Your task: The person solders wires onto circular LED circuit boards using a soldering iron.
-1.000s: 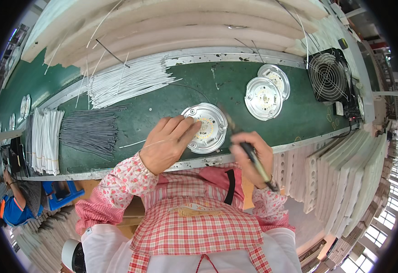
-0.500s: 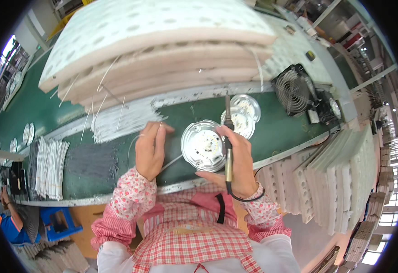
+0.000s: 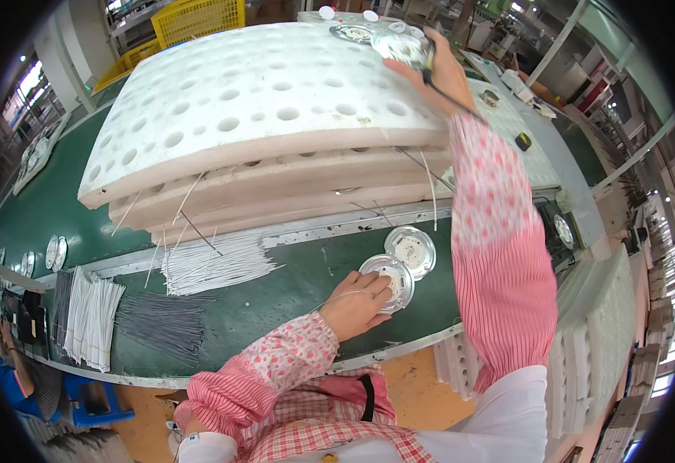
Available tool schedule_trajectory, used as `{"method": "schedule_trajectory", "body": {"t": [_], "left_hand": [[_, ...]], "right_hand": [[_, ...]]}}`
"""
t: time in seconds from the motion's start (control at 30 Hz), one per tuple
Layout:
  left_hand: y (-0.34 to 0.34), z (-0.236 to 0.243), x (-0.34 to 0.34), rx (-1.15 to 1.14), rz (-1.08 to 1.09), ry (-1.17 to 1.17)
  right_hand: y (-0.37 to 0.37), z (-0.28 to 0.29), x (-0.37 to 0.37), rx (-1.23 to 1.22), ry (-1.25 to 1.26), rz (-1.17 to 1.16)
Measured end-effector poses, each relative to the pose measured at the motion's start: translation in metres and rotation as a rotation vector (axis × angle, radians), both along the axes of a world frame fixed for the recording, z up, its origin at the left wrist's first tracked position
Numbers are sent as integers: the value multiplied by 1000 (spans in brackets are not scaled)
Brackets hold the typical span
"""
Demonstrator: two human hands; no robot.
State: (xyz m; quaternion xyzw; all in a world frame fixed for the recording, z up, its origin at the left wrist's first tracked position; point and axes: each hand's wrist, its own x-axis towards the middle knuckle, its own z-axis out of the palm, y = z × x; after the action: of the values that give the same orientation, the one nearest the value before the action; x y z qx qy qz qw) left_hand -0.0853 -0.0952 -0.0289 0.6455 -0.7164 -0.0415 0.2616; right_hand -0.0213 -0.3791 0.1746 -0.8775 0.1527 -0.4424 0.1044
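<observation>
My right hand point(image 3: 447, 77) reaches far over the white foam stack, closed round a soldering iron point(image 3: 429, 63) and a round metal lamp plate point(image 3: 400, 49). That plate is at the stack's far right end, beside another lamp plate point(image 3: 353, 33). Nearer, on the green bench, my left hand point(image 3: 354, 305) has its fingers over the face of a silver lamp plate point(image 3: 403, 287) and its thumb at the near edge. A thin pale wire point(image 3: 337, 297) runs across its fingers. One more lamp plate point(image 3: 413, 251) lies partly against that plate, behind it.
The thick foam stack point(image 3: 275, 85), full of round holes, fills the bench's back. White wires point(image 3: 214, 266), bundled white wires point(image 3: 94, 320) and dark wires point(image 3: 160, 324) lie left. More foam sheets point(image 3: 592, 332) stand at right. A co-worker's arm point(image 3: 17, 359) shows far left, by a blue stool point(image 3: 98, 397).
My right hand has carried the iron and a lamp plate from the near bench up to the foam stack's far end. My left hand has moved right onto another plate.
</observation>
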Motion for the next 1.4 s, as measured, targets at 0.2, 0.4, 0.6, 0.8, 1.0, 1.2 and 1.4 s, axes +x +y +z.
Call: {"method": "schedule_trajectory", "body": {"t": [0.2, 0.4, 0.6, 0.8, 1.0, 1.2, 1.4], "left_hand": [[28, 9, 12, 36, 93, 113], [30, 10, 25, 62, 184, 145], [91, 29, 32, 128, 436, -38], [125, 22, -1, 270, 796, -105], [161, 33, 6, 207, 582, 20], [248, 49, 81, 113, 730, -244], [240, 38, 87, 41, 668, -208]], "right_hand": [[1, 25, 15, -4, 296, -5], [52, 34, -135, -409, 269, 70], [154, 20, -308, -185, 567, -401], [230, -103, -319, 386, 583, -224], [292, -182, -213, 260, 402, -51], [263, -186, -192, 335, 411, 222], [272, -178, -176, 303, 533, 270]]}}
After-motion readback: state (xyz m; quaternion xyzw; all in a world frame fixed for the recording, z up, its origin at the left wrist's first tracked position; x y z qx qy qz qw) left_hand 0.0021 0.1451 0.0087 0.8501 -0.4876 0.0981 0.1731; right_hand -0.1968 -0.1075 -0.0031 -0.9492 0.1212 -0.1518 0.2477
